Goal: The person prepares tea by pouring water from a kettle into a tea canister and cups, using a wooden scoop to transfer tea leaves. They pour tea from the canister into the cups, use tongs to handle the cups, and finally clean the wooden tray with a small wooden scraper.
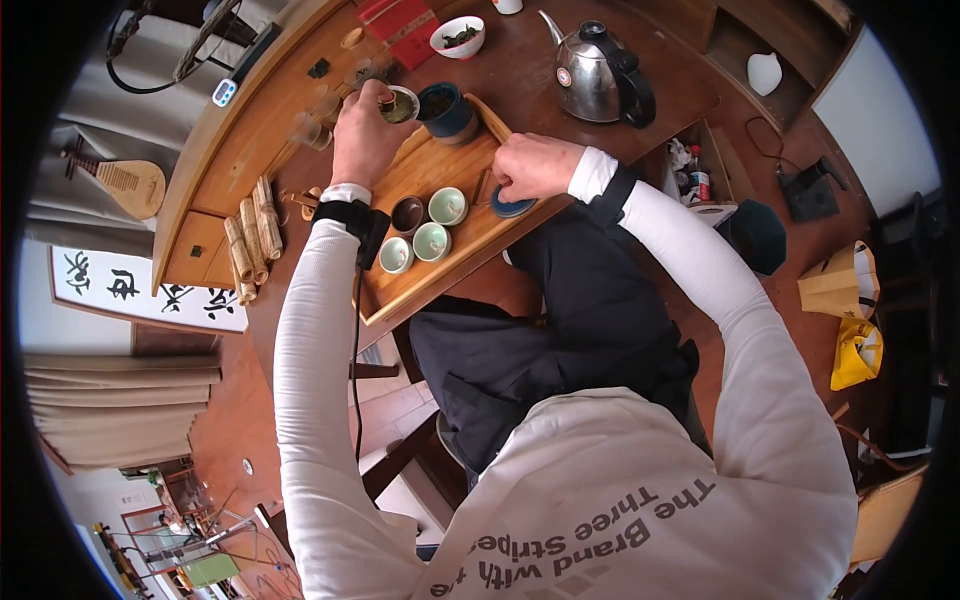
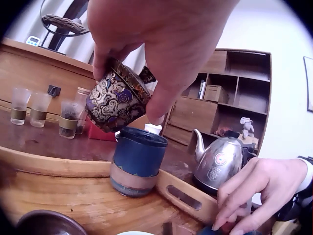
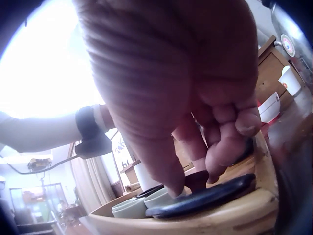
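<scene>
My left hand [image 1: 362, 145] grips a dark cup with a gold and purple pattern [image 2: 117, 100] by its rim. Tea leaves show inside it in the head view. In the left wrist view it tilts above the blue pitcher [image 2: 138, 156], which stands on the wooden tray [image 2: 63, 191]. At the tray's near right side, my right hand [image 1: 540, 166] reaches down with bent fingers and holds a round blue lid-like disc [image 3: 205, 198], thumb tip at its top. Small pale green cups [image 1: 432, 241] and a brown cup [image 1: 408, 215] sit on the tray to its left.
A steel kettle [image 1: 590, 75] stands beyond the tray at the right. A white bowl of leaves [image 1: 458, 38] and a red box [image 1: 398, 30] are at the back. Several small glasses [image 2: 39, 108] line the far left, near rolled bamboo mats [image 1: 255, 235].
</scene>
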Demonstrator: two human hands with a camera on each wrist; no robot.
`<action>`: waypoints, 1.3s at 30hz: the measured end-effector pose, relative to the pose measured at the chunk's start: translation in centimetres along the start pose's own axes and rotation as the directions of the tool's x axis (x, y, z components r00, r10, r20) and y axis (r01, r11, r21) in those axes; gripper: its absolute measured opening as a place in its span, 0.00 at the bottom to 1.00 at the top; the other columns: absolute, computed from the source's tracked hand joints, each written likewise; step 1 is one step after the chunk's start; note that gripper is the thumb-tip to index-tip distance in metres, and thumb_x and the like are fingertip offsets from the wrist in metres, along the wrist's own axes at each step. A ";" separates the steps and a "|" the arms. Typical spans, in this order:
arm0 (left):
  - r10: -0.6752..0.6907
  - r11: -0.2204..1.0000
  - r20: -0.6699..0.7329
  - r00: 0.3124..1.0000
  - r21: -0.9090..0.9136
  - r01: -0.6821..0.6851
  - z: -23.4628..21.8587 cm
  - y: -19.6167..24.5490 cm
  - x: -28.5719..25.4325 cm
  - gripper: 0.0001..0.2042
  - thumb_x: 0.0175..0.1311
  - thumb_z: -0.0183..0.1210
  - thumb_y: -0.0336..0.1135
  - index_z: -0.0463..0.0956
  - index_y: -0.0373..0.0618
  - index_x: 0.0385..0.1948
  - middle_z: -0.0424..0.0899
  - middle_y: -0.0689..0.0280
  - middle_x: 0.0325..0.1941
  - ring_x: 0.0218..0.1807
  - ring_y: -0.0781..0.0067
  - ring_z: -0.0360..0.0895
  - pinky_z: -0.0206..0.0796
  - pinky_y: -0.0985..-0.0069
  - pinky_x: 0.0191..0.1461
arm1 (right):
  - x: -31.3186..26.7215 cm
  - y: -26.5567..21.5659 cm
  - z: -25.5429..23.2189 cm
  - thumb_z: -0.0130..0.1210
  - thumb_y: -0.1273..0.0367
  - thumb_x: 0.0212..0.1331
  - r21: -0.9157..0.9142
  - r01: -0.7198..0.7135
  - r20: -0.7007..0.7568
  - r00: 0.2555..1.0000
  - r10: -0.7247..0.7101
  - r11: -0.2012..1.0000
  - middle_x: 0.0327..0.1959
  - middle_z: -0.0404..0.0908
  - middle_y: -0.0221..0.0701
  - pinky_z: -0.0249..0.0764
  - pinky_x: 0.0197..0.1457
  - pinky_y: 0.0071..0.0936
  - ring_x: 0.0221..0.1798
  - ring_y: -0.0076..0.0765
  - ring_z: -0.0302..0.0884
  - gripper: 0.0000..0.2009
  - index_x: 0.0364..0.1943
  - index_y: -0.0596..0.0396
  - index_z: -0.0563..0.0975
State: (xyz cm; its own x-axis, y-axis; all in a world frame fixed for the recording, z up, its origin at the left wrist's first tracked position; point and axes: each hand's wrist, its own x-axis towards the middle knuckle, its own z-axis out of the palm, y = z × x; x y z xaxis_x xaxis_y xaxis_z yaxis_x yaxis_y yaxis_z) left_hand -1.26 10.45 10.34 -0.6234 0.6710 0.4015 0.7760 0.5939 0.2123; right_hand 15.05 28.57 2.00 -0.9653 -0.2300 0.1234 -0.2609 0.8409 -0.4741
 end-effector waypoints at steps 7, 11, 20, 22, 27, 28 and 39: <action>0.144 0.985 0.067 0.987 0.086 -0.149 1.2 0.1 1.7 0.25 0.48 0.76 0.36 0.75 0.45 0.47 0.81 0.49 0.50 0.55 0.44 0.79 0.73 0.54 0.59 | -1.6 1.1 -0.7 0.70 0.57 0.54 0.176 0.000 -0.209 0.977 0.037 0.984 0.30 0.85 0.41 0.79 0.39 0.38 0.32 0.45 0.84 0.19 0.31 0.63 0.85; 0.305 0.926 0.105 0.947 0.201 -0.321 1.8 -0.3 2.6 0.25 0.49 0.75 0.34 0.74 0.46 0.49 0.79 0.49 0.50 0.55 0.42 0.78 0.74 0.54 0.58 | -5.0 3.1 -3.8 0.69 0.53 0.58 0.273 -0.013 -0.723 0.657 0.214 0.962 0.24 0.84 0.36 0.76 0.35 0.31 0.25 0.40 0.80 0.17 0.28 0.54 0.86; 0.557 0.517 0.398 0.729 0.522 -0.679 3.5 1.4 5.0 0.18 0.58 0.61 0.25 0.72 0.47 0.51 0.79 0.51 0.49 0.54 0.53 0.80 0.77 0.63 0.54 | -13.2 23.7 -7.6 0.57 0.45 0.64 0.401 -0.571 -0.787 0.187 0.588 0.717 0.32 0.88 0.40 0.78 0.50 0.42 0.40 0.49 0.85 0.24 0.30 0.52 0.86; 0.596 0.467 0.401 0.696 0.532 -0.706 3.9 1.5 5.6 0.18 0.58 0.62 0.25 0.73 0.47 0.50 0.79 0.51 0.49 0.54 0.53 0.80 0.77 0.64 0.54 | -13.4 26.4 -6.9 0.51 0.43 0.65 0.264 -0.726 -0.702 0.307 0.643 0.635 0.43 0.86 0.48 0.75 0.60 0.50 0.51 0.63 0.81 0.24 0.39 0.46 0.88; 0.535 0.395 0.502 0.679 0.562 -0.727 4.3 2.5 5.7 0.20 0.55 0.64 0.26 0.75 0.49 0.52 0.79 0.55 0.47 0.53 0.56 0.80 0.77 0.67 0.55 | -11.6 25.4 -6.6 0.48 0.49 0.66 0.124 -0.875 -0.559 0.328 0.762 0.468 0.51 0.86 0.44 0.75 0.64 0.48 0.57 0.58 0.81 0.21 0.46 0.44 0.87; 0.535 0.398 0.506 0.677 0.556 -0.730 4.4 2.4 5.7 0.20 0.55 0.64 0.26 0.75 0.49 0.52 0.79 0.55 0.47 0.53 0.56 0.80 0.77 0.67 0.55 | -11.4 25.3 -6.4 0.47 0.51 0.66 0.098 -0.897 -0.565 0.307 0.766 0.431 0.52 0.86 0.43 0.75 0.65 0.48 0.57 0.57 0.82 0.21 0.47 0.43 0.87; 0.615 0.498 0.400 0.680 0.472 -0.728 3.8 1.7 5.6 0.18 0.54 0.60 0.21 0.74 0.46 0.48 0.78 0.51 0.50 0.53 0.51 0.80 0.78 0.61 0.54 | -12.2 22.8 -7.1 0.59 0.61 0.64 0.769 -0.019 -0.623 -0.251 0.741 0.639 0.32 0.87 0.37 0.77 0.42 0.38 0.35 0.36 0.82 0.17 0.37 0.66 0.85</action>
State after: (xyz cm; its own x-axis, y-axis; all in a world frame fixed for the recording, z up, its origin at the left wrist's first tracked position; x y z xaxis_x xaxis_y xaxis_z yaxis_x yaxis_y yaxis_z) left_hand -3.84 16.91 9.58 0.0147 0.9988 0.0473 0.7945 0.0171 -0.6070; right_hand 20.86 54.02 -4.15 0.0457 0.9860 0.1605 -0.1440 0.1655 -0.9756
